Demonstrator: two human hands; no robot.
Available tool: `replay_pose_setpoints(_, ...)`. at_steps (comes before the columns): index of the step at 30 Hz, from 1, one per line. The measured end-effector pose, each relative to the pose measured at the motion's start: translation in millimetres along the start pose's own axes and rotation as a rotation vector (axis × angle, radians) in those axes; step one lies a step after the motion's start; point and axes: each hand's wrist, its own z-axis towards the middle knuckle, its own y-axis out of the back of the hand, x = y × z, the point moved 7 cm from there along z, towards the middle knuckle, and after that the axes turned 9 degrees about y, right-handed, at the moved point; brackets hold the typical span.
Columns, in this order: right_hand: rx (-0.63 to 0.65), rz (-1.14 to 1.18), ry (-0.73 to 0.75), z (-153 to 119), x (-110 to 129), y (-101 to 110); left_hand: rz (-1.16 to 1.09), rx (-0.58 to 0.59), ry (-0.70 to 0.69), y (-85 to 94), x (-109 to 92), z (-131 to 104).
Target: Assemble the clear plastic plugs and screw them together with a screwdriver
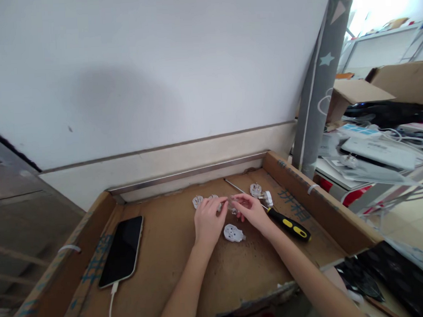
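Note:
My left hand point(210, 219) and my right hand point(251, 212) meet above the middle of the cardboard-lined tray point(167, 257), fingertips pinched around a small piece too tiny to make out. A white plug part point(233, 233) lies on the cardboard just below them. Beyond my left hand sits another white plug piece point(197, 202), with one more partly hidden beside it. To the right of my fingers are a round white piece with metal parts point(256, 189) and a white plug point(268, 198). A black and yellow screwdriver point(289, 224) passes behind my right hand, its shaft pointing up left.
A black phone point(122, 251) with a white cable lies at the left. Raised cardboard walls point(318, 204) edge the tray. A grey post point(323, 80) stands at the back right, near cables and an open box point(404, 83).

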Motion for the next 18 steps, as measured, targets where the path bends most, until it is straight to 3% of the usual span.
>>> replay_pose_setpoints(5,0.023,-0.006,-0.031,-1.1,-3.2,-1.9,-0.001,-0.007,0.020,0.1,1.7,-0.5)
replay_pose_setpoints(13,0.077,0.066,-0.133,-5.3,0.7,-6.4,-0.099,-0.012,-0.063,-0.1,-5.0,-2.6)
replay_pose_setpoints(18,0.002,0.134,-0.146,-3.5,1.7,2.6,-0.164,0.023,-0.056,0.0,-5.6,-1.3)
